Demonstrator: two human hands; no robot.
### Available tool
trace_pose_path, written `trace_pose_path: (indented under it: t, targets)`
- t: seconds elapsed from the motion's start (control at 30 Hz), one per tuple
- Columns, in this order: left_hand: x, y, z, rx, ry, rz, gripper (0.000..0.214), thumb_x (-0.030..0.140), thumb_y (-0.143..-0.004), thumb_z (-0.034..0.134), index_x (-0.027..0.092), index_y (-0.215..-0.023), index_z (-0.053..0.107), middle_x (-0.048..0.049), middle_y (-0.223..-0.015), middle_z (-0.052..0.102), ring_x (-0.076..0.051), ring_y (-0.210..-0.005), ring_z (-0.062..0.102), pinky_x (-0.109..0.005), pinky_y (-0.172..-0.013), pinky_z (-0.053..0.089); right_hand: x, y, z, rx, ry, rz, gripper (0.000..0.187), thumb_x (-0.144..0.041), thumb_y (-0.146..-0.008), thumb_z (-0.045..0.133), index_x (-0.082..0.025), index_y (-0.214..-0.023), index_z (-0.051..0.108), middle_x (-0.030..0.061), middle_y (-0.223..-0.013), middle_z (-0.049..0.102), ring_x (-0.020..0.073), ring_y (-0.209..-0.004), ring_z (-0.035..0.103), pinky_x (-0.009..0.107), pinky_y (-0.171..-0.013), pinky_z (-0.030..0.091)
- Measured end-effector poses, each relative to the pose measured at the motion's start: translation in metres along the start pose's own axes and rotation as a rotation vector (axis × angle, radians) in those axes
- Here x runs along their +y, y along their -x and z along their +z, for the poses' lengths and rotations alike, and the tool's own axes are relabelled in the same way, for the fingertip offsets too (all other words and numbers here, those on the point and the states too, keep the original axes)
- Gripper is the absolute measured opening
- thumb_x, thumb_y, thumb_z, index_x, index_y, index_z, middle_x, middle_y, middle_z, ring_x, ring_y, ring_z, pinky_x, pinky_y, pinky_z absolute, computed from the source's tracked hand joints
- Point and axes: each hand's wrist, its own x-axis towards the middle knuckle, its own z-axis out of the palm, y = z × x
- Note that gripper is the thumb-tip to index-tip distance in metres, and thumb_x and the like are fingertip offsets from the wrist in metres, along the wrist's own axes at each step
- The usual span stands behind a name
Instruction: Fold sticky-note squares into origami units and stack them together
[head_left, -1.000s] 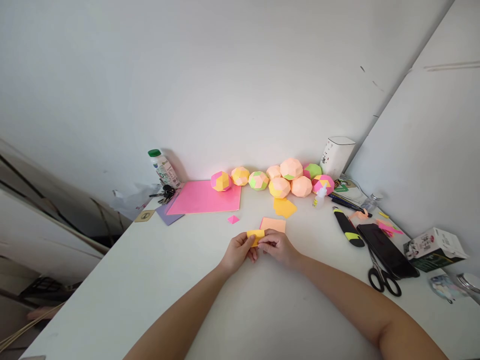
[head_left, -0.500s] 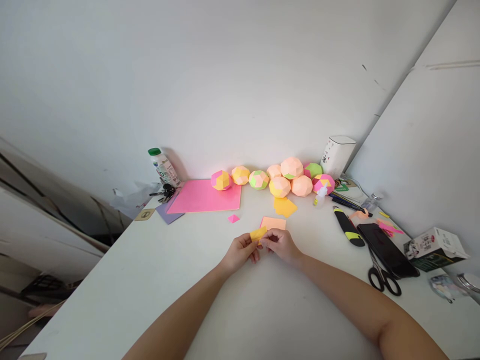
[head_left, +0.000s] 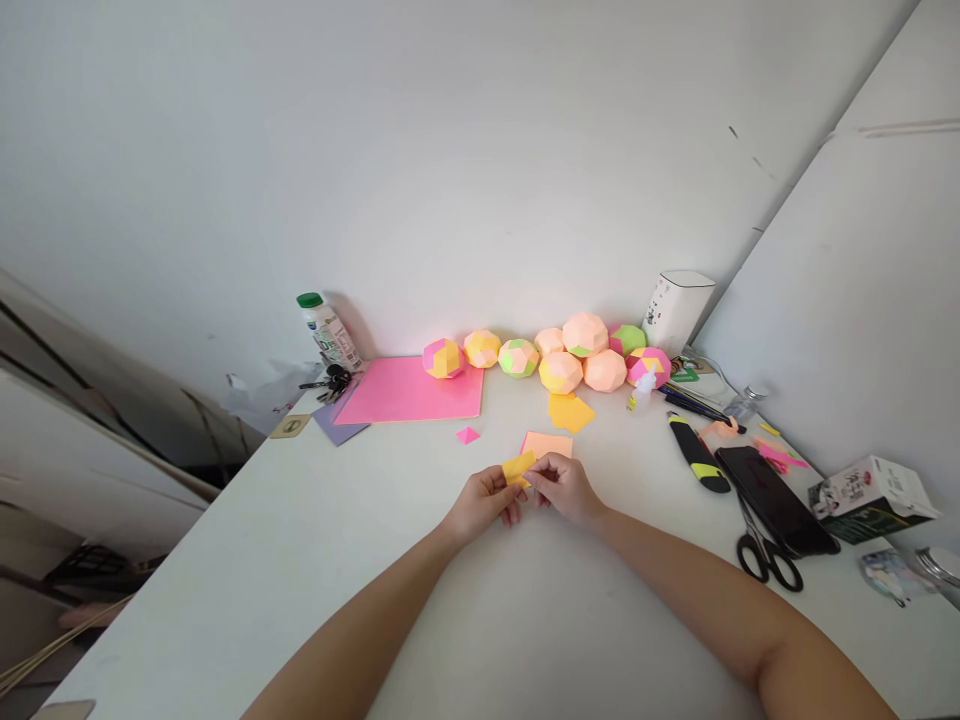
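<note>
A small piece of yellow paper (head_left: 517, 467) is pinched between my two hands above the white table (head_left: 360, 530). My left hand (head_left: 486, 500) grips its lower left side with thumb and fingers. On its right edge, my right hand (head_left: 561, 488) closes thumb and fingertips. Just behind the hands lie peach paper squares (head_left: 549, 445), partly covered by the right hand. Beyond them are loose yellow paper pieces (head_left: 570, 412). A small folded pink paper piece (head_left: 468, 435) rests to the left.
Several faceted paper balls (head_left: 585, 335) line the wall, one on a pink sheet (head_left: 409, 392). A glue bottle (head_left: 642, 388) stands before them. To the right lie a utility knife (head_left: 697, 455), scissors (head_left: 765, 560) and a phone (head_left: 776, 500). A green-capped bottle (head_left: 330, 330) stands back left.
Both hands stay nearly in place on the yellow paper. The right fingers have shifted slightly along its right edge, and a little more of the paper shows.
</note>
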Motion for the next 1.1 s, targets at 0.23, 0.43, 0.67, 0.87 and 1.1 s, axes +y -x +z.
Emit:
trace_pose_path:
  t: [0.23,0.43,0.67,0.87,1.1]
  targets:
    - [-0.0047,-0.0016,-0.0005,0.004,0.019,0.003,0.029,0.041,-0.073,0.064,0.015,-0.078,0.053,-0.0008,-0.068,0.063,-0.011,-0.045,0.058,-0.023,-0.043,0.045,-0.002,-0.0008,-0.0006,-0.027,0.009,-0.003,0.024,-0.039,-0.078,0.058,-0.017,-0.072,0.05,-0.004,-0.05,0.053,0.0104,-0.041,0.052,0.022,-0.04,0.041]
    - [-0.0058,-0.0023,-0.0041,-0.002,0.057,0.028,0.03,0.042,-0.074,0.063,0.014,-0.082,0.055,-0.0012,-0.068,0.062,-0.01,-0.046,0.057,-0.023,-0.045,0.046,0.001,-0.0033,-0.0011,-0.071,-0.08,0.014,0.03,-0.038,-0.079,0.059,-0.02,-0.095,0.042,-0.0018,-0.076,0.059,0.0095,-0.05,0.056,0.022,-0.046,0.044]
    - [-0.0058,-0.0033,-0.0078,-0.005,0.087,0.043,0.032,0.041,-0.073,0.064,0.013,-0.086,0.057,-0.0009,-0.067,0.062,-0.01,-0.045,0.056,-0.024,-0.044,0.045,-0.0021,-0.0031,-0.0034,-0.217,-0.011,0.038,0.026,-0.042,-0.08,0.058,-0.016,-0.083,0.056,0.0009,-0.071,0.06,0.0115,-0.059,0.056,0.023,-0.053,0.045]
    - [-0.0061,-0.0033,-0.0075,-0.023,0.093,0.049,0.031,0.04,-0.074,0.064,0.013,-0.085,0.059,-0.0006,-0.069,0.061,-0.01,-0.045,0.056,-0.024,-0.045,0.045,-0.0034,-0.0038,-0.0039,-0.214,0.007,0.039,0.031,-0.045,-0.08,0.056,-0.015,-0.076,0.059,0.0014,-0.07,0.061,0.0106,-0.054,0.054,0.023,-0.052,0.044]
    - [-0.0059,-0.0027,-0.0059,-0.044,0.048,0.056,0.032,0.045,-0.079,0.056,0.013,-0.078,0.058,-0.0003,-0.063,0.061,-0.01,-0.044,0.056,-0.024,-0.045,0.045,-0.0014,-0.005,-0.0048,-0.193,0.048,0.044,0.032,-0.044,-0.08,0.056,-0.014,-0.069,0.058,0.0006,-0.062,0.06,0.0106,-0.051,0.053,0.023,-0.051,0.044]
